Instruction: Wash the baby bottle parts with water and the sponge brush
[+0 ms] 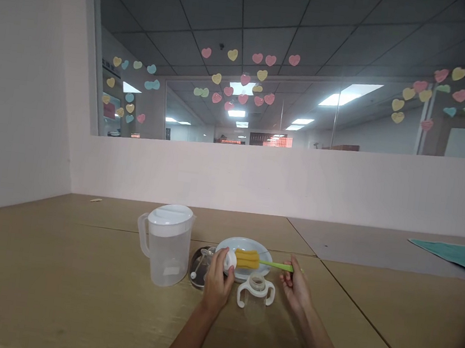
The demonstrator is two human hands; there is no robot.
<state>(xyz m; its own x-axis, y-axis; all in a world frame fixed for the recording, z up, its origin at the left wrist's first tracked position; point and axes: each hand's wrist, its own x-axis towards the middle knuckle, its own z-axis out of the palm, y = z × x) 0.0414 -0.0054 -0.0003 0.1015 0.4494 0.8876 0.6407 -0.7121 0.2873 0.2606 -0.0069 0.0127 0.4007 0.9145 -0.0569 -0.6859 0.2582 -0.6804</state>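
Note:
My left hand is closed around a white bottle cap, tilted on its side toward the right. The yellow sponge head of a bottle brush meets the cap's open side; how far it reaches in I cannot tell. My right hand grips the brush's green handle near its end. Both hands are over a white bowl. In front of the bowl, between my arms, a clear baby bottle with white side handles stands upright without a lid.
A clear plastic pitcher with a white lid stands left of the bowl. Partly behind my left hand is a dark metal dish holding small clear parts. A green cloth lies far right. A wall with a window bounds the table's back.

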